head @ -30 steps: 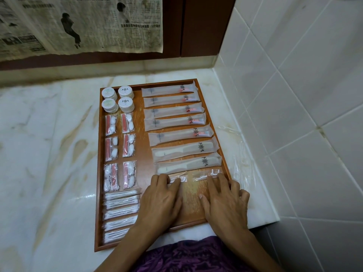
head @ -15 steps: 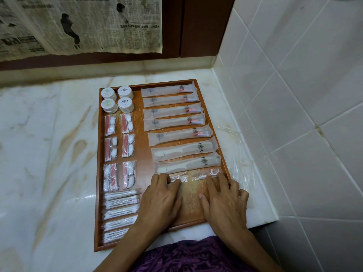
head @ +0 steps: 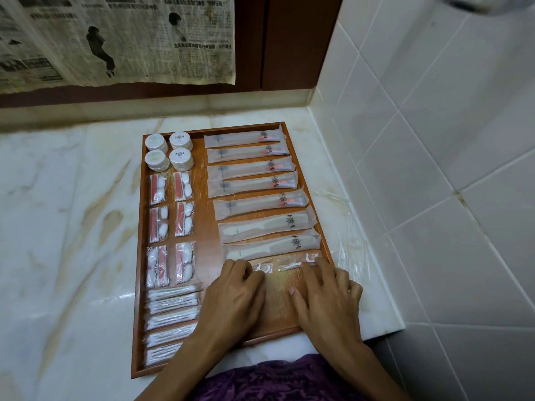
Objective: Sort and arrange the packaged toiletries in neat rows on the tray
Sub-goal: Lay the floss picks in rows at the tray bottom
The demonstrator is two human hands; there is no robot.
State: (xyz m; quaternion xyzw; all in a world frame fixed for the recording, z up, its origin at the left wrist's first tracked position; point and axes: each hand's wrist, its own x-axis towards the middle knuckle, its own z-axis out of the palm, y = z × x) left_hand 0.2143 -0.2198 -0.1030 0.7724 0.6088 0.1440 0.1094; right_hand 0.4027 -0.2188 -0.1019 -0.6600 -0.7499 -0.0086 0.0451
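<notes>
Wooden tray: toiletry packets in neat rows; two clear sachets flat at near right.

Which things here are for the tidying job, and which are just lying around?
For the job: tray, long packets, round tubs, swab packs, small clear packets under the fingers.
Just there: newspaper, loose plastic wrap.

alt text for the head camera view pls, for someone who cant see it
Both hands, left and right, lie flat on a wooden tray, fingertips on two small clear packets below a column of long sachets. Round tubs, red-and-white packets and swab packs line the tray's left side. It sits on a marble counter.
</notes>
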